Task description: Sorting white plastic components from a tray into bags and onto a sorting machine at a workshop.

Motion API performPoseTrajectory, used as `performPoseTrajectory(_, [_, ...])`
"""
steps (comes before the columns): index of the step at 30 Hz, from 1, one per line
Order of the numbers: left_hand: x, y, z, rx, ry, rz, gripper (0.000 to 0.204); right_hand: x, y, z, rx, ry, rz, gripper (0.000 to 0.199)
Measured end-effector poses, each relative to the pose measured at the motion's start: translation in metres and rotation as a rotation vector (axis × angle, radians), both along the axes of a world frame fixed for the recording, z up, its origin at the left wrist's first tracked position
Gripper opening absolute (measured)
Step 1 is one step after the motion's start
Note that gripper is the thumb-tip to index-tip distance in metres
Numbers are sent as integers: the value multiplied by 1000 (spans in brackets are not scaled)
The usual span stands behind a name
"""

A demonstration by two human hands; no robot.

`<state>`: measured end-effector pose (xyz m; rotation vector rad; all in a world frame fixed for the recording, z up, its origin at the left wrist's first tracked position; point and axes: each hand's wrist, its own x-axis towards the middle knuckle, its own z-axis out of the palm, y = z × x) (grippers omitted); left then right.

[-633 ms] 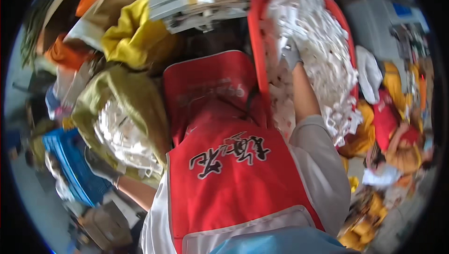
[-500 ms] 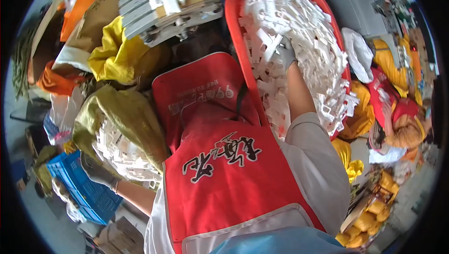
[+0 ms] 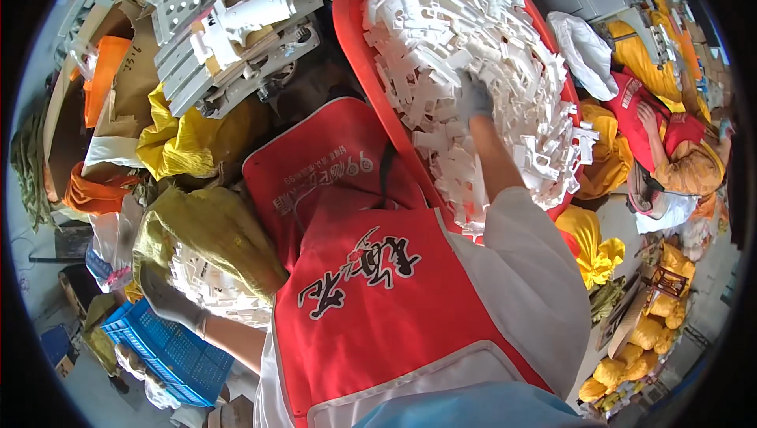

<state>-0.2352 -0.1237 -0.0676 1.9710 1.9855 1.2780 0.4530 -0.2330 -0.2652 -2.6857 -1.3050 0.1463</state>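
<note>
My right hand (image 3: 475,98), in a grey glove, reaches down into a heap of white plastic toy-gun-shaped parts (image 3: 441,29). The heap fills a long red tub (image 3: 359,49). Its fingertips run in among the parts, so whether a piece is between them does not show. My left hand (image 3: 175,302), gloved too, lies with fingers stretched out along the rim of an olive woven sack (image 3: 209,223). More white parts (image 3: 209,278) show in the mouth of that sack. Just below the left hand stands a blue plastic crate (image 3: 169,353).
A metal fixture (image 3: 229,57) with a white gun-shaped part (image 3: 256,14) on it stands at the far left. Beside it are a yellow sack (image 3: 177,140) and a cardboard box (image 3: 126,93). At the right sits another person (image 3: 670,132), near yellow sacks (image 3: 590,246).
The view has shifted, so the fixture and crate show more fully. My right hand has left the white piece it was touching and is deeper in the heap. My left hand stays by the sack.
</note>
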Motion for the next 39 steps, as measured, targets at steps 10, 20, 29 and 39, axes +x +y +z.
performPoseTrajectory(10, [141, 51, 50, -38, 46, -271, 19, 65, 28, -7, -163, -161, 520, 64])
performPoseTrajectory(20, [274, 143, 83, 3, 111, -815, 37, 15, -33, 42, 537, 1079, -144, 53])
performPoseTrajectory(29, [264, 156, 91, 150, 33, -789, 33, -92, 82, 224, 803, 942, 406, 43])
performPoseTrajectory(39, [88, 63, 52, -11, -150, -196, 32, -156, 209, 258, 508, 239, 1098, 47])
